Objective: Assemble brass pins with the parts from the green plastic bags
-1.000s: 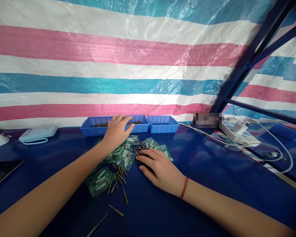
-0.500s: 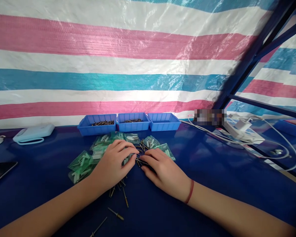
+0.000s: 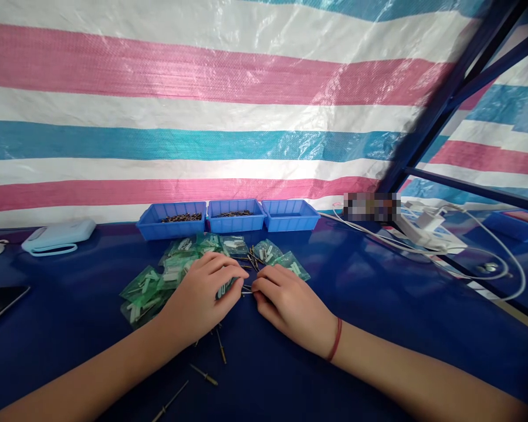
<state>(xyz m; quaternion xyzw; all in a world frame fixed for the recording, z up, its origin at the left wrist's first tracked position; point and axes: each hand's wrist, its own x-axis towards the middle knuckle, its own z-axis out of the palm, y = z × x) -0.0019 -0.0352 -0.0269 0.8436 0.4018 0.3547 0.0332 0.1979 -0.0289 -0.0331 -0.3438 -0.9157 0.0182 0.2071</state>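
My left hand (image 3: 202, 299) rests with curled fingers on a heap of small green plastic bags (image 3: 158, 281) and loose brass pins (image 3: 222, 351) on the blue table (image 3: 378, 305). My right hand (image 3: 290, 305), a red band at its wrist, has its fingers curled and its fingertips meet the left hand's over thin pins (image 3: 246, 288) between them. What each hand pinches is too small to make out. More green bags (image 3: 286, 264) lie just beyond the right hand.
Three blue bins stand at the table's back: the left bin (image 3: 171, 220) and middle bin (image 3: 236, 215) hold dark pins, the right bin (image 3: 290, 215) looks empty. A pale blue device (image 3: 57, 236) and a dark tablet (image 3: 0, 299) lie left. White cables and a charger (image 3: 431, 225) lie right.
My left hand came back from the blue bins to the heap of bags and pins. Both hands have drawn together until the fingertips meet.
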